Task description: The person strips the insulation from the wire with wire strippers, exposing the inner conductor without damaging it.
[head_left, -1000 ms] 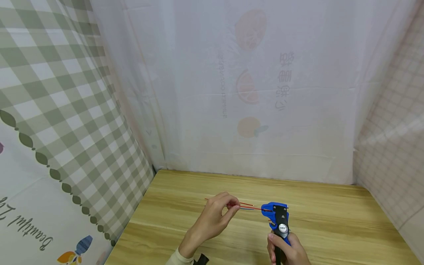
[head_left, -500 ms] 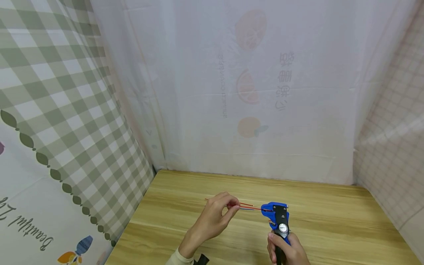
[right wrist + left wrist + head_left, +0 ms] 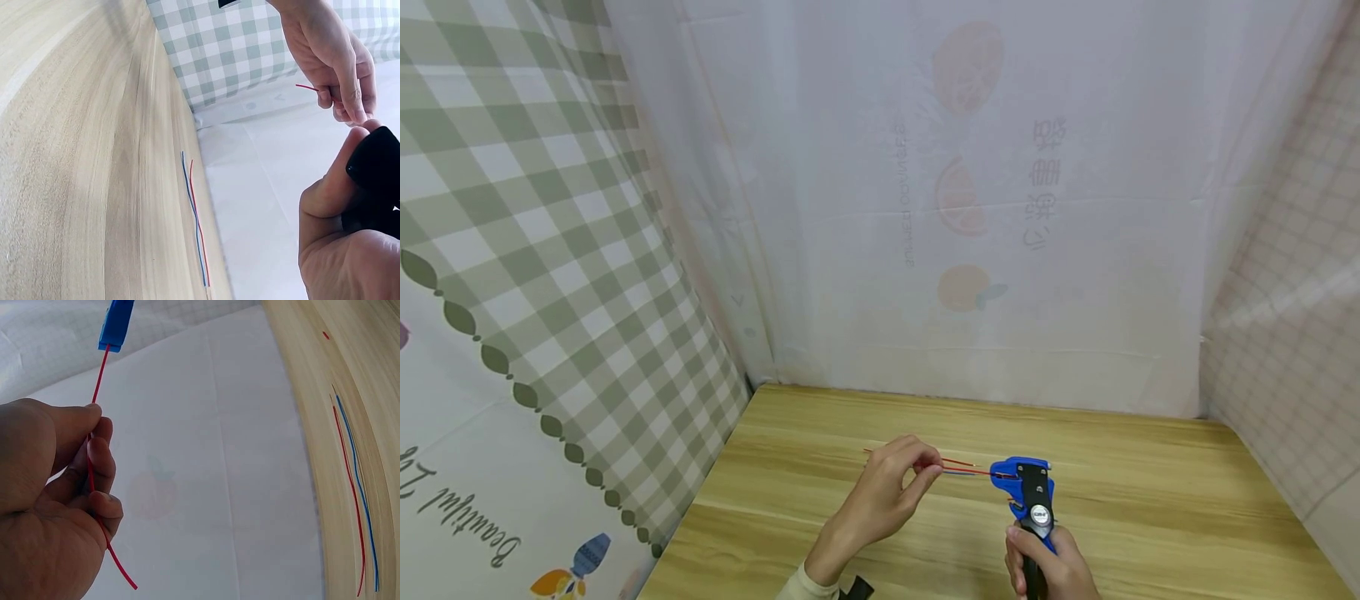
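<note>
My left hand (image 3: 887,487) pinches a thin red wire (image 3: 99,381) between thumb and fingers. Its loose tail hangs past the palm in the left wrist view. The other end runs into the blue head of a wire stripper (image 3: 1033,487), so that tip is hidden. My right hand (image 3: 1052,567) grips the stripper by its black and blue handles, thumb across the front. In the right wrist view the black handle end (image 3: 375,162) sticks out of the fist. Both hands are raised above the wooden table (image 3: 1150,500).
Another red wire (image 3: 353,481) and a blue wire (image 3: 360,487) lie side by side on the table, bare strands at one end. A short red bit (image 3: 325,335) lies beyond them. White sheeting (image 3: 850,250) stands behind the table; a checked cloth (image 3: 587,208) hangs at left.
The wire stripper and my right hand have shifted very slightly to the left. My left hand stays in place with its grip on the red wire.
</note>
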{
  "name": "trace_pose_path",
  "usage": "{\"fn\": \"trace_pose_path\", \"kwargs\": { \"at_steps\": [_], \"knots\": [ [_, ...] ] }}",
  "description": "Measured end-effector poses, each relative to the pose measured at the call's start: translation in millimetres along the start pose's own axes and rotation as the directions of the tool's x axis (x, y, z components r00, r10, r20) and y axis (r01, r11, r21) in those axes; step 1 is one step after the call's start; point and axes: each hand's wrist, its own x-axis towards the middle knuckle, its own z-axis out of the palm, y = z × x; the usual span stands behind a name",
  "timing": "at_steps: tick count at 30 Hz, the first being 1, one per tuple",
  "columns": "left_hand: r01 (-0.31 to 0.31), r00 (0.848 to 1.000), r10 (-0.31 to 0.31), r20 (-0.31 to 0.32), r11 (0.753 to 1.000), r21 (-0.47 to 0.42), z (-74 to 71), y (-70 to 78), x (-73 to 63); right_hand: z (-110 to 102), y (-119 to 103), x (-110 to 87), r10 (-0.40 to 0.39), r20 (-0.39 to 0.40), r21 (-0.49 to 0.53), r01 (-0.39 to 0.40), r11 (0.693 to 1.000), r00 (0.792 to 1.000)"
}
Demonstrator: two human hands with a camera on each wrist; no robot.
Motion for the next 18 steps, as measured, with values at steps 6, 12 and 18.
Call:
{"fn": "trace_pose_path", "kwargs": {
  "at_steps": [6,12,18],
  "knots": [
    [-0.005,1.000,0.005,-0.006,1.000,0.002,1.1,-0.6,-0.6,-0.1,0.0,-0.9,0.017,-0.003,0.004,-0.017,1.000,1.000],
    [-0.005,1.000,0.005,-0.012,1.000,0.010,3.5,-1.8,-2.1,1.5,0.4,-0.1,0.017,-0.023,0.038,-0.016,0.999,1.000],
    [0.011,1.000,-0.011,-0.014,1.000,0.006,4.7,-3.6,-3.6,2.2,0.8,-0.7,0.027,-0.065,-0.010,-0.028,1.000,0.997]
  ]
}}
